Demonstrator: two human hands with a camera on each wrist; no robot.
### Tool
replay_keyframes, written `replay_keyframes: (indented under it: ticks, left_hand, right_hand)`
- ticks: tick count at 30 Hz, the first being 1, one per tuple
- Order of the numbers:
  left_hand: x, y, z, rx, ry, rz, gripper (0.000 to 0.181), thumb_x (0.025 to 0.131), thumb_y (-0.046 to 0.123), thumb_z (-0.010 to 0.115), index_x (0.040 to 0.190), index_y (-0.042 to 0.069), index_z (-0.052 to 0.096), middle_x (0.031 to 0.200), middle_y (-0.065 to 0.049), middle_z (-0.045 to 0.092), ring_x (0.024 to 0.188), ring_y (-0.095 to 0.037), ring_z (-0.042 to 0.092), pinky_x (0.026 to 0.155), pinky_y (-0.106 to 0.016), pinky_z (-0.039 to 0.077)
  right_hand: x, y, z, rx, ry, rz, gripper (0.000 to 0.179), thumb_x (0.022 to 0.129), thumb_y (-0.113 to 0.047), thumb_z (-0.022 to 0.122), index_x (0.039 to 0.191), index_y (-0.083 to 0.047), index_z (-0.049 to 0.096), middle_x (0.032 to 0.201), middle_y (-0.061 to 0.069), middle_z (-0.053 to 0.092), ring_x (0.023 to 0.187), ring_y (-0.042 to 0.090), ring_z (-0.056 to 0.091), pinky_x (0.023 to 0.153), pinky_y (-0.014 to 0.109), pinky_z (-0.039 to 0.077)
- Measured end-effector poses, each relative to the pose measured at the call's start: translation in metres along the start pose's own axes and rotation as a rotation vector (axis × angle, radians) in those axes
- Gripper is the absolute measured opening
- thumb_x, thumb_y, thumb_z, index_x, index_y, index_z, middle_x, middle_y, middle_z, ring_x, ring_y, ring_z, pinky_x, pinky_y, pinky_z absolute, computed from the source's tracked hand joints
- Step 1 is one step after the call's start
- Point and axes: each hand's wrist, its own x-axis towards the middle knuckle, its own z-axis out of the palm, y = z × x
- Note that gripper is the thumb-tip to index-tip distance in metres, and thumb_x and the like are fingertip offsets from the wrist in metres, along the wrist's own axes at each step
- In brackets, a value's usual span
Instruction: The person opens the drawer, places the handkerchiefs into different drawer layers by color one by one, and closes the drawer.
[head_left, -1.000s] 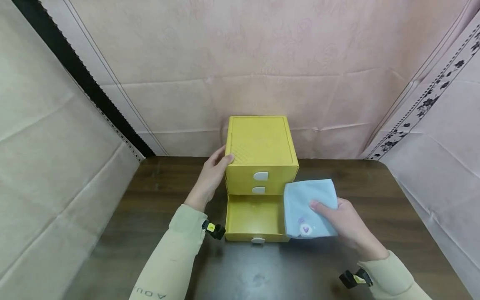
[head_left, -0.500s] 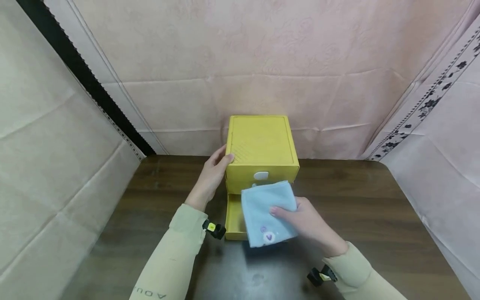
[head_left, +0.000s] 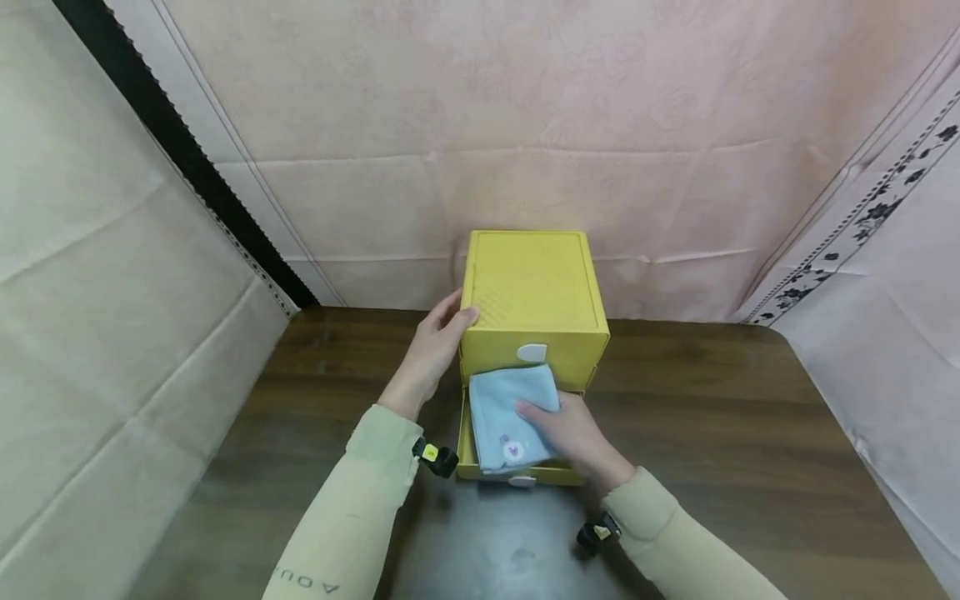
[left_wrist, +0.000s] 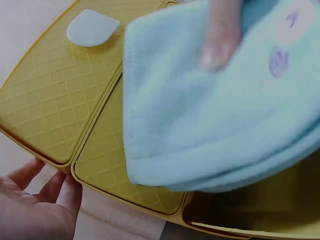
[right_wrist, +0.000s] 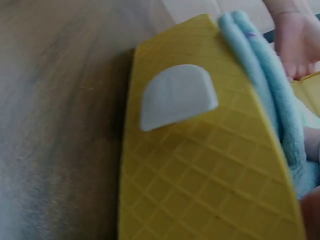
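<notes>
A folded light-blue towel (head_left: 504, 417) with a small bear print is pinched by my right hand (head_left: 573, 433), thumb on top. The towel hangs over the pulled-out bottom drawer (head_left: 558, 475) of a yellow drawer box (head_left: 536, 283), overlapping the drawer's opening. My left hand (head_left: 435, 342) rests on the box's left side, thumb at the top front corner and fingers along the side wall. In the left wrist view, the towel (left_wrist: 200, 110) covers part of the drawer fronts. Seen from the right wrist, the towel's folded edge (right_wrist: 265, 75) lies just behind the bottom drawer's front (right_wrist: 200, 165).
White tabs serve as drawer handles, one on the top drawer (head_left: 532, 353) and one on the bottom drawer. The box stands at the back of a dark wooden table (head_left: 720, 433). Pale cloth (head_left: 525, 100) hangs behind it and at both sides.
My right hand has carried the towel leftward from the right of the box, first in front of the drawer, then up over its opening. My left hand has stayed on the box.
</notes>
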Motion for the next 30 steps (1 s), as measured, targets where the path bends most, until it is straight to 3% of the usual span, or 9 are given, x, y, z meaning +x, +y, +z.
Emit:
replay_keyframes:
  ticks: [10, 17, 25, 30]
  left_hand:
    - [0.0, -0.004, -0.001, -0.02, -0.003, -0.006, 0.066, 0.084, 0.064, 0.061, 0.144, 0.042, 0.04, 0.144, 0.008, 0.042, 0.129, -0.016, 0.041, 0.108, -0.043, 0.034]
    - [-0.001, -0.004, -0.002, -0.058, -0.001, -0.017, 0.06, 0.087, 0.058, 0.062, 0.142, 0.042, 0.043, 0.144, 0.008, 0.042, 0.128, -0.015, 0.042, 0.107, -0.042, 0.034]
    - [0.001, 0.002, -0.001, -0.036, -0.019, -0.034, 0.061, 0.091, 0.053, 0.06, 0.146, 0.038, 0.039, 0.147, 0.006, 0.04, 0.13, -0.015, 0.04, 0.107, -0.04, 0.034]
    - [-0.012, 0.019, -0.001, -0.018, -0.03, -0.044, 0.059, 0.095, 0.045, 0.056, 0.149, 0.031, 0.037, 0.148, 0.002, 0.039, 0.132, -0.018, 0.039, 0.108, -0.041, 0.034]
  right_hand:
    - [0.014, 0.012, 0.004, 0.006, 0.018, 0.098, 0.037, 0.089, -0.025, 0.071, 0.118, -0.004, 0.062, 0.103, 0.014, 0.066, 0.086, 0.025, 0.066, 0.07, 0.04, 0.057]
    - [0.022, 0.016, 0.005, -0.035, -0.037, 0.214, 0.041, 0.09, -0.011, 0.067, 0.125, 0.005, 0.053, 0.11, 0.017, 0.062, 0.094, 0.026, 0.061, 0.079, 0.039, 0.052]
    - [0.017, 0.006, 0.003, -0.066, -0.016, 0.238, 0.069, 0.088, -0.036, 0.072, 0.138, 0.003, 0.045, 0.118, 0.016, 0.056, 0.102, 0.027, 0.057, 0.088, 0.042, 0.048]
    - [0.015, 0.005, 0.004, -0.043, -0.029, 0.241, 0.059, 0.094, -0.04, 0.062, 0.134, 0.001, 0.049, 0.119, 0.015, 0.057, 0.102, 0.026, 0.057, 0.088, 0.044, 0.048]
